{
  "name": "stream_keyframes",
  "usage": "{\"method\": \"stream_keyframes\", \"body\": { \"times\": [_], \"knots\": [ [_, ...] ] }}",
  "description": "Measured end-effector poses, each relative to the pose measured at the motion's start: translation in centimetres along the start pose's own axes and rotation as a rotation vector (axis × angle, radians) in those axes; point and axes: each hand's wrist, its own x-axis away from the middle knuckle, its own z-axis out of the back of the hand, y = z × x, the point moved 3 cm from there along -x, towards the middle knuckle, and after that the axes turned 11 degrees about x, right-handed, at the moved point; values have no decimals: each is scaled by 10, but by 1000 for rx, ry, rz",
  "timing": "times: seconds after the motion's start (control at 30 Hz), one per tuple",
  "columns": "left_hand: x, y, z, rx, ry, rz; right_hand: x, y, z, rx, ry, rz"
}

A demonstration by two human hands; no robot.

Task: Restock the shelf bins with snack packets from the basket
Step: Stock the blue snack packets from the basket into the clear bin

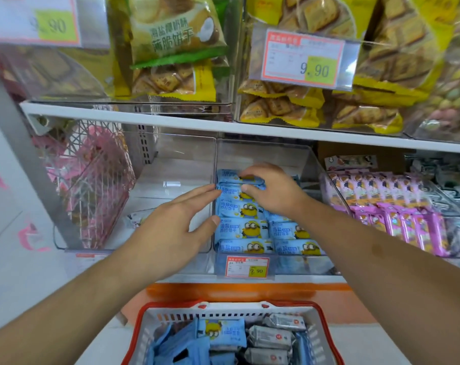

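A clear shelf bin (pixel 265 154) holds two rows of light-blue snack packets (pixel 239 227) printed with a yellow cartoon figure. My right hand (pixel 271 191) reaches into the bin from the right, its fingers curled over the rearmost blue packet (pixel 227 177) of the left row. My left hand (pixel 176 227) lies with straight fingers against the bin's left wall, fingertips touching the packets. Below, a red-rimmed white basket (pixel 223 309) holds more blue packets (pixel 223 333) and grey packets (pixel 271 338).
The clear bin (pixel 176 167) to the left has almost nothing in it. A pink wire basket (pixel 84 180) stands at far left. Purple packets (pixel 397 206) fill the bin on the right. The upper shelf (pixel 171 122) carries yellow biscuit bags and price tags.
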Motion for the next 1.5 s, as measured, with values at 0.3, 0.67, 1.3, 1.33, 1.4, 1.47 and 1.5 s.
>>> {"method": "stream_keyframes", "body": {
  "times": [0.3,0.67,1.3,1.33,1.4,1.47,1.5],
  "knots": [
    [76,23,11,-128,-45,112,147,-93,52,-177,131,45],
    [217,-107,-61,-341,-595,918,297,-160,-155,200,-1018,-41],
    [168,-56,-42,-502,-644,590,250,-115,-44,-274,-704,-412],
    [160,-41,-41,-407,-599,511,243,-116,-24,-330,-662,-412],
    [147,-7,-40,-195,-488,358,232,-116,11,-411,-598,-408],
    [138,24,-41,-123,-407,227,226,-118,39,-508,-543,-370],
    [135,34,-43,-128,-376,175,224,-118,50,-553,-505,-362]
  ]
}}
